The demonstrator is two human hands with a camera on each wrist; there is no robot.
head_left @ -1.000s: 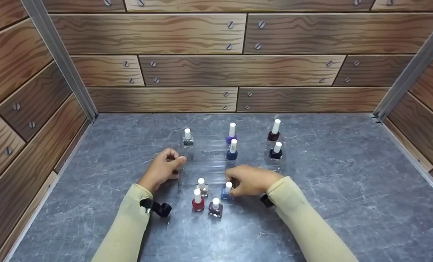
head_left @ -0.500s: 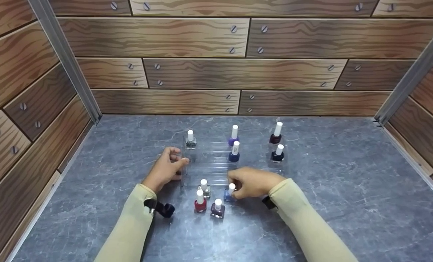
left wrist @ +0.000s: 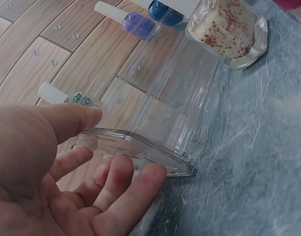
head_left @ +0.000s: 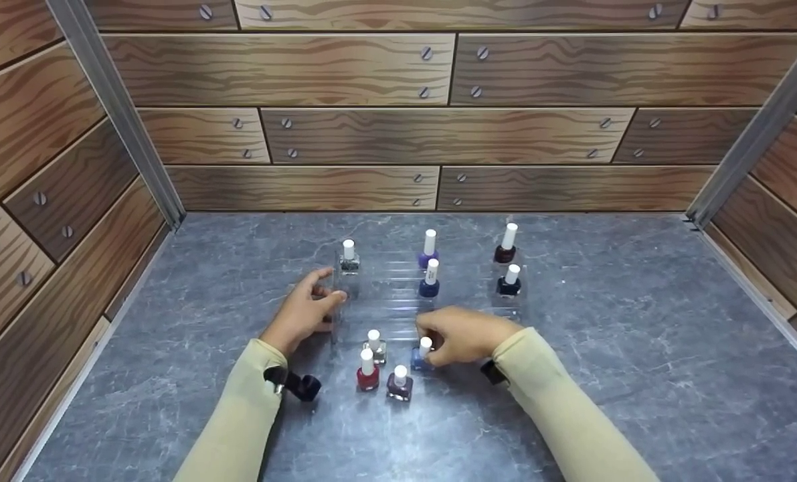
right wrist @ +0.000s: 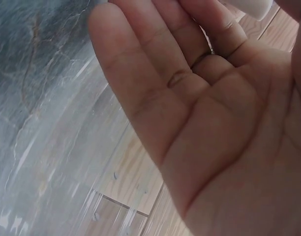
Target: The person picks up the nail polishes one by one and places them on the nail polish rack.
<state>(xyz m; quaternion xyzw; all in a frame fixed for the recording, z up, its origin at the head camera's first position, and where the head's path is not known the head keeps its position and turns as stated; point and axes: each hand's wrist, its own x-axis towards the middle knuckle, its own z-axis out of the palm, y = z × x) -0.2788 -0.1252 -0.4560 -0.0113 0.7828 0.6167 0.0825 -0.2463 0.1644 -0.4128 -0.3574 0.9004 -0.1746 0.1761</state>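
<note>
A clear plastic stepped rack (head_left: 385,304) stands mid-table, its ridged steps rising towards the back. My left hand (head_left: 302,308) holds its left end; in the left wrist view the thumb lies on the top edge and the fingertips (left wrist: 153,172) meet the side panel. At the rack's front, my right hand (head_left: 468,335) pinches a light blue nail polish bottle (head_left: 421,359) with a white cap (right wrist: 256,6). Left of it stand a cream, speckled bottle (left wrist: 224,34), a red bottle (head_left: 368,378) and a dark purple bottle (head_left: 399,388).
Upright on the rack are a glitter bottle (head_left: 349,262), a purple bottle (head_left: 428,258), a navy bottle (head_left: 429,288), a dark red bottle (head_left: 505,254) and a black bottle (head_left: 508,286). Wood-patterned walls (head_left: 344,134) enclose the grey marbled table (head_left: 639,361) at back and sides.
The head view has shifted slightly. Both hands and the bottles keep their places, and the right hand still pinches the light blue bottle.
</note>
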